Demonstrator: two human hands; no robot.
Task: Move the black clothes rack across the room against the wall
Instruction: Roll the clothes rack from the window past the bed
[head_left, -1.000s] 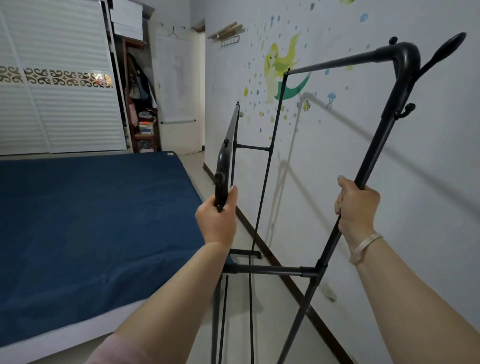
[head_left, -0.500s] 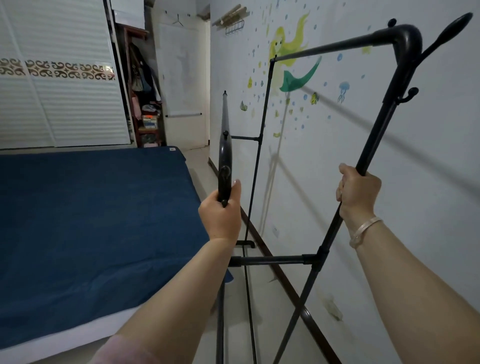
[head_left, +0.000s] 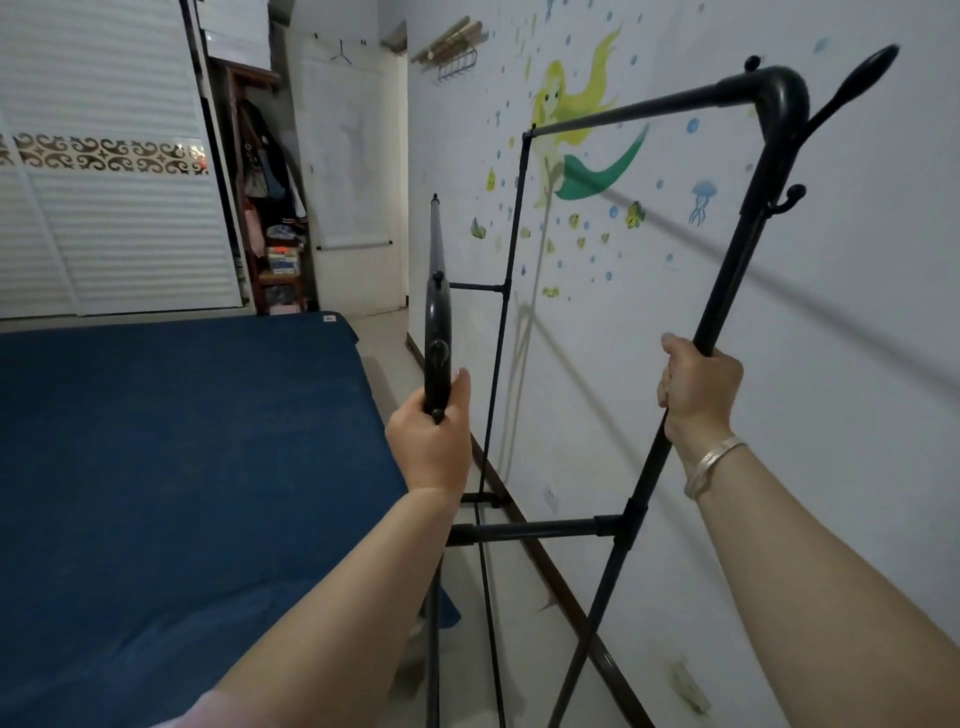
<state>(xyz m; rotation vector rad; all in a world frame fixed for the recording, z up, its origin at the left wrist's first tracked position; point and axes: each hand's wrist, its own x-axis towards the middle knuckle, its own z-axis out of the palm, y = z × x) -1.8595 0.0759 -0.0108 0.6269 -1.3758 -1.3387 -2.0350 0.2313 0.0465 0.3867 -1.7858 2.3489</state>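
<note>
wall (head_left: 831, 364) right | black clothes rack (head_left: 524, 531) gripped: left hand (head_left: 434, 441), right hand (head_left: 698, 392)

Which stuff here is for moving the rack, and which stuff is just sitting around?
For the job:
black clothes rack
left hand
right hand
wall

Just sitting around:
blue bed
mermaid sticker
white wardrobe
wall hooks

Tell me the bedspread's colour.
Plain dark blue bedspread, seen best in the head view.
</note>
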